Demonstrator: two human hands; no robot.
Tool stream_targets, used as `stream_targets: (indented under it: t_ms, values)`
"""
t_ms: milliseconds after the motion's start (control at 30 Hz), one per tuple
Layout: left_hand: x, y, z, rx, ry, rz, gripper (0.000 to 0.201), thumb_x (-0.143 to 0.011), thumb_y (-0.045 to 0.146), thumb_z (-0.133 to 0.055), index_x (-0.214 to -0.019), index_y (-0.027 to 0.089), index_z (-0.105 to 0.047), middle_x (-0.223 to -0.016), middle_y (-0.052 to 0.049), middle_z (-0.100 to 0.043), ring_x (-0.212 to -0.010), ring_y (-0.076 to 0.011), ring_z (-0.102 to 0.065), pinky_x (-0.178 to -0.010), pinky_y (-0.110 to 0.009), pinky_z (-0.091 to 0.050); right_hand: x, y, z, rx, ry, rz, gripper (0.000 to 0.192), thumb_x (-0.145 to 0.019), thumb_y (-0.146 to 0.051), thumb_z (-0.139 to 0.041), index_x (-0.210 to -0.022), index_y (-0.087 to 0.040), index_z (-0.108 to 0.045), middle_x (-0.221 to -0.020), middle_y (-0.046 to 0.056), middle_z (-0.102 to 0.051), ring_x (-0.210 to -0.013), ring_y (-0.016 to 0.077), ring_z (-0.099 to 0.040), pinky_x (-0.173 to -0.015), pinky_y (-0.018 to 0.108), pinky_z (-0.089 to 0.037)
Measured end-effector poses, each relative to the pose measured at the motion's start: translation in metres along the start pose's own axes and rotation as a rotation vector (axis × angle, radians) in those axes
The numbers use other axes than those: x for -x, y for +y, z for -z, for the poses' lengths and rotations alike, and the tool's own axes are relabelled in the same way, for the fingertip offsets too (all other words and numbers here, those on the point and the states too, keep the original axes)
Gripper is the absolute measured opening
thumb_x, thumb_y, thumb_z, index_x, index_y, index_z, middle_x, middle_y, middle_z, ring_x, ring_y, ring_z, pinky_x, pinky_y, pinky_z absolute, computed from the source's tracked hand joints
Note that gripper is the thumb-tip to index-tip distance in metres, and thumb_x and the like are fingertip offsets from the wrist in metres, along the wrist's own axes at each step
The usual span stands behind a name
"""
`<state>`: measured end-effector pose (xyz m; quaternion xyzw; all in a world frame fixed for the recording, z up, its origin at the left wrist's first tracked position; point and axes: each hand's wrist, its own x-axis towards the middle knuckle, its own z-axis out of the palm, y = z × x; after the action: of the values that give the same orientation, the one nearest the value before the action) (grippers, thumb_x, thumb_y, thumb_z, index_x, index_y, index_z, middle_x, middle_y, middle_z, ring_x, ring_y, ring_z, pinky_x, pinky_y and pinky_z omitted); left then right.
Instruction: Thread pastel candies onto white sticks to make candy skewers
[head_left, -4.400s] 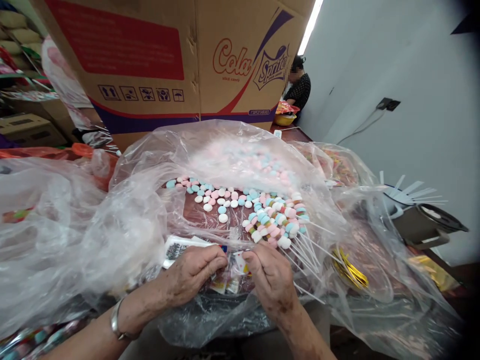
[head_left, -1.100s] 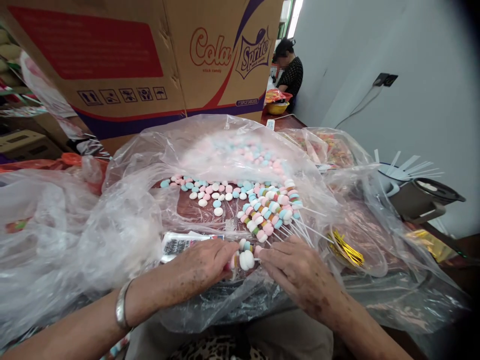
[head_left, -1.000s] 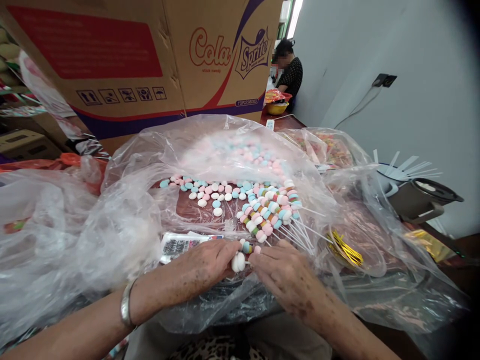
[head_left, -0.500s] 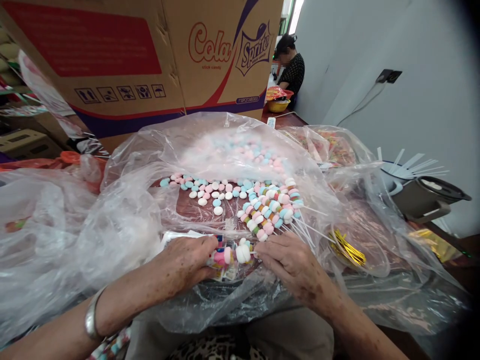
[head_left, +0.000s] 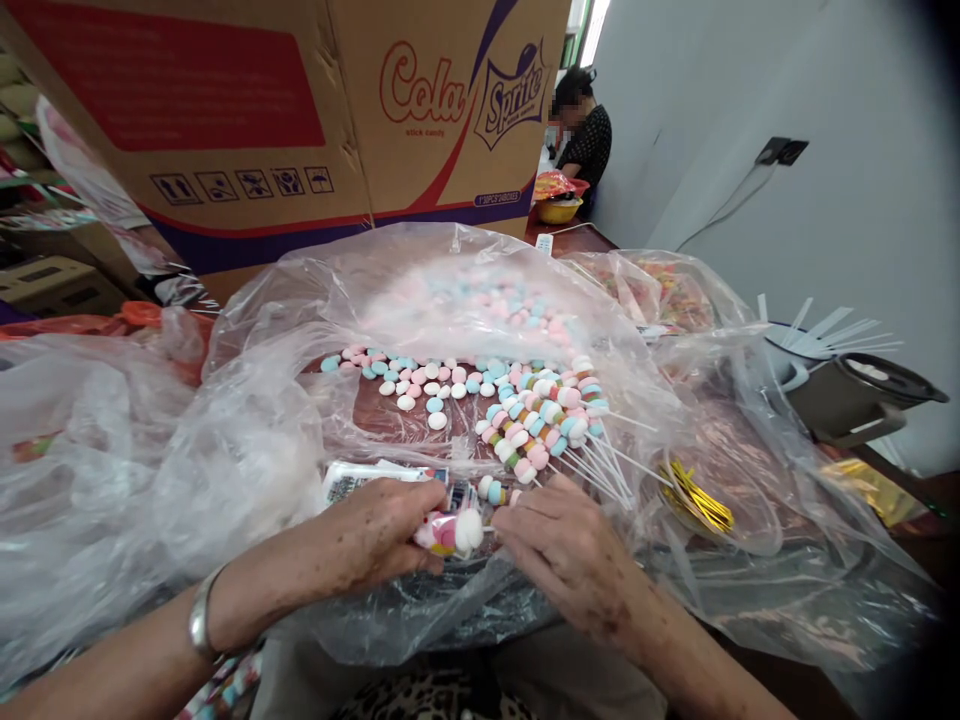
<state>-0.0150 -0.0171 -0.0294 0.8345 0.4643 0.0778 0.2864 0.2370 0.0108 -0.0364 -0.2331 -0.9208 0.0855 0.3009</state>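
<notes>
Candy skewer point(head_left: 459, 531) lies between both hands at the near edge of the plastic-covered surface point(head_left: 390, 425). Left hand point(head_left: 367, 530) closes its grip on the candy end; right hand point(head_left: 566, 545) pinches the stick end. Behind: finished skewers point(head_left: 544, 420), loose candies point(head_left: 420, 385), gold twist ties point(head_left: 694, 497), one cardboard box point(head_left: 300, 120).

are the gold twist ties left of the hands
No, the gold twist ties lie right of both the left hand and the right hand.
</notes>
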Motion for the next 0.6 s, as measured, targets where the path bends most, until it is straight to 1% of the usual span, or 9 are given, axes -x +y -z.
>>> stream_targets:
  t_ms: [67,167,267,333,400,467,533,600]
  values:
    - [-0.003,0.0,-0.007,-0.031,0.007,-0.03,0.019,-0.082,0.017,-0.062,-0.098,0.022,-0.054,-0.088,-0.001,-0.067,-0.076,-0.0214,-0.061,-0.063,-0.028,-0.033,0.0,-0.005,-0.009,-0.025,-0.011,-0.041,0.036,-0.105,-0.016,-0.039,-0.076,-0.018,-0.061,-0.066,-0.001,-0.061,-0.061,0.0135,-0.052,-0.067,0.03,-0.032]
    - [-0.007,0.0,-0.014,-0.087,0.008,-0.001,0.016,-0.083,0.018,-0.059,-0.096,0.022,-0.052,-0.09,-0.002,-0.067,-0.077,-0.0231,-0.063,-0.062,-0.029,-0.033,0.0,-0.003,-0.014,-0.004,0.011,-0.058,0.039,-0.105,-0.017,-0.038,-0.072,-0.019,-0.058,-0.065,-0.001,-0.06,-0.061,0.0136,-0.05,-0.067,0.029,-0.032]
    - [-0.009,0.001,-0.014,-0.171,0.031,0.054,0.017,-0.084,0.02,-0.06,-0.098,0.023,-0.051,-0.094,-0.004,-0.07,-0.081,-0.0247,-0.065,-0.063,-0.029,-0.035,-0.002,0.004,-0.008,-0.012,-0.015,-0.057,0.037,-0.105,-0.017,-0.039,-0.073,-0.019,-0.058,-0.066,-0.001,-0.06,-0.063,0.0139,-0.05,-0.068,0.03,-0.032]
    - [-0.011,0.002,-0.013,-0.229,0.043,0.109,0.019,-0.082,0.021,-0.061,-0.098,0.023,-0.051,-0.092,-0.004,-0.07,-0.079,-0.0247,-0.066,-0.063,-0.029,-0.036,-0.003,0.005,-0.004,-0.036,-0.049,-0.072,0.037,-0.105,-0.017,-0.039,-0.073,-0.019,-0.058,-0.067,-0.001,-0.061,-0.062,0.0136,-0.051,-0.068,0.03,-0.032]
    - [-0.014,0.002,-0.014,-0.269,0.034,0.167,0.02,-0.079,0.019,-0.06,-0.097,0.023,-0.051,-0.086,-0.004,-0.07,-0.076,-0.0251,-0.066,-0.061,-0.029,-0.035,-0.004,0.002,-0.004,-0.04,-0.06,-0.078,0.037,-0.105,-0.016,-0.039,-0.073,-0.019,-0.058,-0.067,-0.002,-0.061,-0.062,0.0135,-0.051,-0.068,0.03,-0.033]
    - [-0.016,0.001,-0.016,-0.277,0.028,0.189,0.022,-0.077,0.017,-0.059,-0.096,0.022,-0.051,-0.085,-0.005,-0.069,-0.076,-0.0264,-0.066,-0.061,-0.03,-0.035,-0.005,-0.003,-0.009,0.015,-0.021,-0.068,0.037,-0.104,-0.015,-0.04,-0.072,-0.019,-0.058,-0.066,-0.001,-0.061,-0.061,0.0141,-0.051,-0.067,0.03,-0.033]
    - [-0.018,0.0,-0.02,-0.267,0.043,0.161,0.021,-0.077,0.016,-0.058,-0.095,0.022,-0.05,-0.086,-0.005,-0.068,-0.077,-0.0273,-0.066,-0.061,-0.031,-0.035,-0.006,-0.006,-0.015,0.101,0.041,-0.049,0.037,-0.102,-0.013,-0.041,-0.07,-0.018,-0.058,-0.065,0.0,-0.059,-0.061,0.0149,-0.05,-0.068,0.031,-0.033]
    - [-0.018,-0.001,-0.023,-0.254,0.077,0.12,0.018,-0.079,0.017,-0.057,-0.095,0.022,-0.05,-0.086,-0.005,-0.068,-0.076,-0.0265,-0.065,-0.06,-0.03,-0.033,-0.007,-0.006,-0.02,0.151,0.074,-0.032,0.037,-0.102,-0.012,-0.041,-0.068,-0.018,-0.057,-0.064,0.0,-0.057,-0.06,0.0149,-0.049,-0.069,0.031,-0.033]
